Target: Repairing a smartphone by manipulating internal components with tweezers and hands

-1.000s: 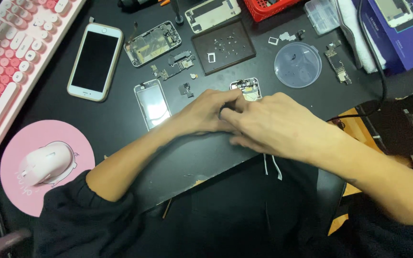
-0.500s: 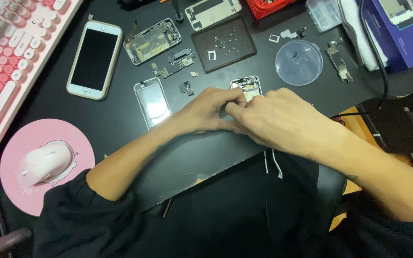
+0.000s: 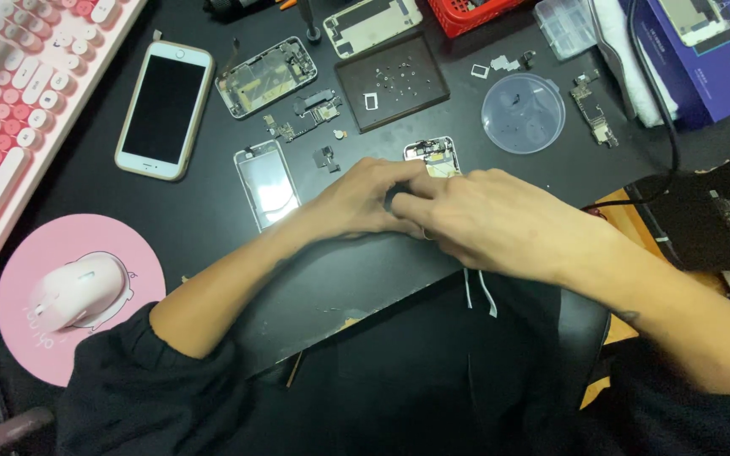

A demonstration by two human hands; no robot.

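Small opened phone chassis [image 3: 433, 157] at frame centre, light, thin, fragile, best gripped by its edges; left hand [image 3: 363, 200] and right hand [image 3: 483, 219] pinched together over it, exact grasp hidden.

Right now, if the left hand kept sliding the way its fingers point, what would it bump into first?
The right hand, most likely: the left hand points rightward, and their fingers already meet over a small dark part that is mostly hidden.

The left hand [image 3: 356, 198] and right hand [image 3: 487, 219] cover most of a small opened phone [image 3: 433, 156] — only its top end shows. Whatever the fingers pinch is hidden. The keyboard [image 3: 19, 93] and blue box [image 3: 703, 51] run off the frame.
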